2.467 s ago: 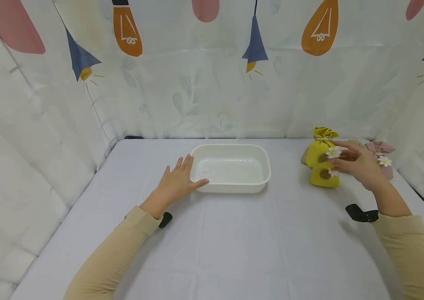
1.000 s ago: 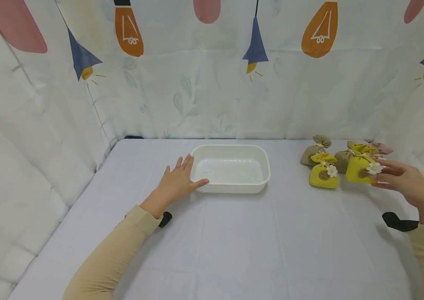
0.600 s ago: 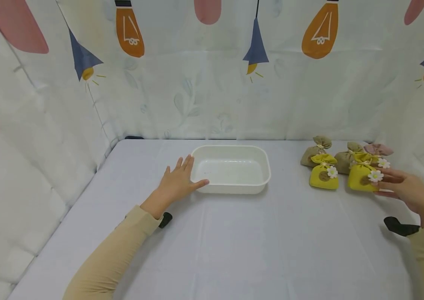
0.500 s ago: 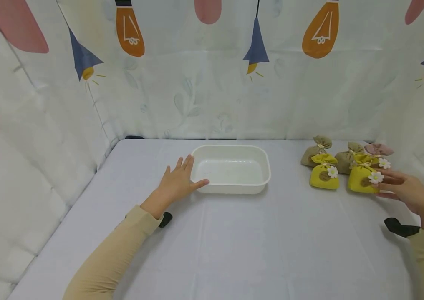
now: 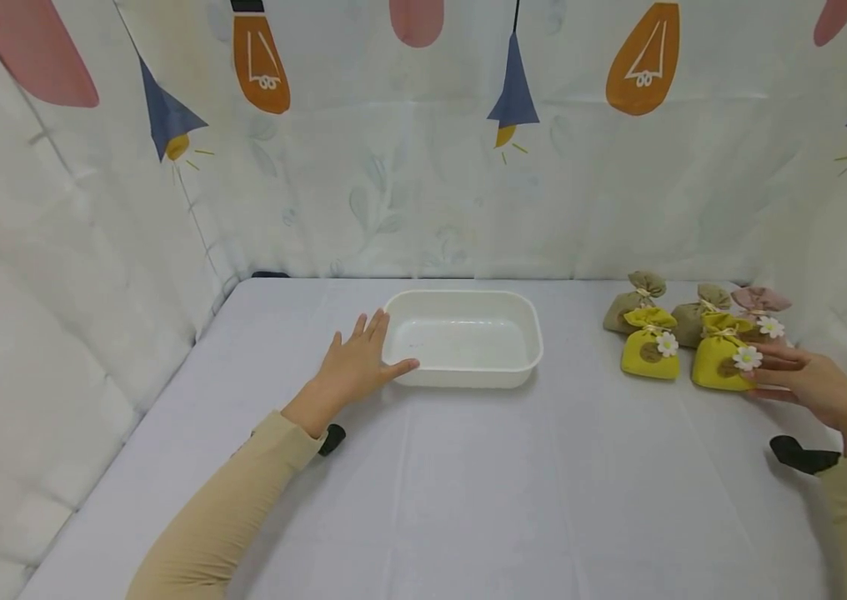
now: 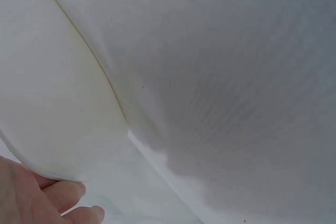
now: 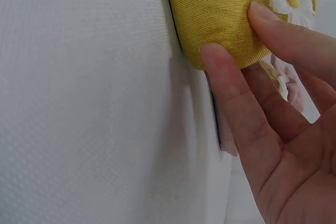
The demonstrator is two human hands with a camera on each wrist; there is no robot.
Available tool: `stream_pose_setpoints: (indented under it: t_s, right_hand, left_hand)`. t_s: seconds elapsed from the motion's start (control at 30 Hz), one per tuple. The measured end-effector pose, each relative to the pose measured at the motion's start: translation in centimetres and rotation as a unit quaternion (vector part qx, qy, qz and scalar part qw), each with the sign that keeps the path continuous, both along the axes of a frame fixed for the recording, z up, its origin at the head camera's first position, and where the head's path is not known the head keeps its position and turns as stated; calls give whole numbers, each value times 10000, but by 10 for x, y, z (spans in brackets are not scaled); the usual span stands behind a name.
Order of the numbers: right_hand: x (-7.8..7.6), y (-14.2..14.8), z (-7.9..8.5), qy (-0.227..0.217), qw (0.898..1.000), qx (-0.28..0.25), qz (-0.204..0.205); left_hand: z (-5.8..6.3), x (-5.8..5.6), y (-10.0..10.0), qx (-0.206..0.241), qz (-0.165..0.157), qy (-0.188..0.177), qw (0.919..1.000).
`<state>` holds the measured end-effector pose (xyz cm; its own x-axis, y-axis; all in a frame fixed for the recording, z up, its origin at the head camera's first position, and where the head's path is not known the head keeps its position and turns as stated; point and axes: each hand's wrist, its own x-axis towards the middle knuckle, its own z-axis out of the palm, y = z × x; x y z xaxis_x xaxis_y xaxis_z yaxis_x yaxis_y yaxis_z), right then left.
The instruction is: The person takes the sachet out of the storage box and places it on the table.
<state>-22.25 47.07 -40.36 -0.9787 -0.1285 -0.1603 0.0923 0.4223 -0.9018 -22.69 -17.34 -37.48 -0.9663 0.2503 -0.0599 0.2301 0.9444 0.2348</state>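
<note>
In the head view, my left hand lies against the left end of a white rectangular basin, fingers spread and thumb across its near rim. The left wrist view has fingertips beside the basin's rim. At the far right, my right hand holds the right side of a yellow drawstring pouch that stands upright on the table. The right wrist view shows digits on the front of this pouch, near its white flower, and others passing behind it. A second yellow pouch stands to its left.
Behind the yellow pouches are two olive-brown pouches and a pink pouch with a white flower. A white cloth covers the table. Printed fabric walls rise at the back and sides.
My right hand has carried the yellow pouch from above the other yellow one rightward and down onto the table, then shifted it slightly left. The left hand and basin have stayed put.
</note>
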Motion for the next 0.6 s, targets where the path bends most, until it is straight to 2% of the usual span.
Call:
stream_pose_setpoints:
  t_s: [0.2, 0.37, 0.6]
  right_hand:
    - [-4, -3, 4, -21, 9971, 745, 148]
    - [-6, -7, 7, 46, 9902, 1374, 251]
    - [-6, -14, 23, 95, 9683, 2449, 475]
  left_hand:
    - [1, 0, -1, -43, 12, 27, 10000]
    - [1, -1, -2, -36, 21, -25, 10000]
    - [0, -3, -2, -6, 71, -127, 9999]
